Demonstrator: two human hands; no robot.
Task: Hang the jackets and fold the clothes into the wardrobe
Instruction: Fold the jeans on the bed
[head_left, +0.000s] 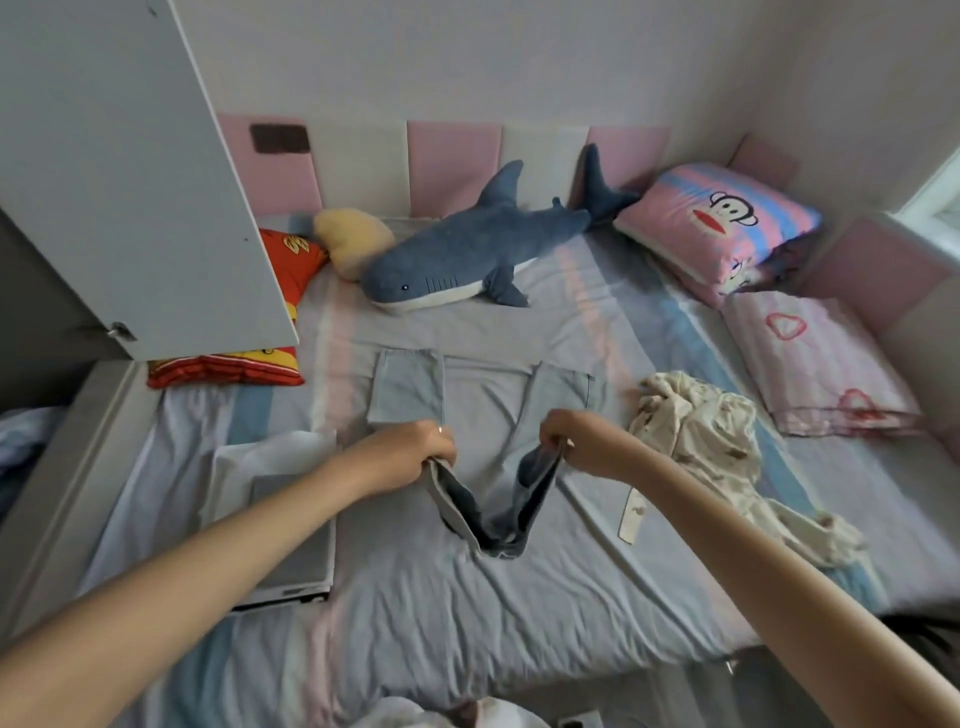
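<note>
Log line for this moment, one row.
left hand: grips waistband of light-blue denim trousers | right hand: grips same waistband | legs: flat on striped bed sheet

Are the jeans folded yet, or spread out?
Spread out: the jeans lie with both legs flat and apart on the bed; the left hand and right hand hold the waistband open.
</note>
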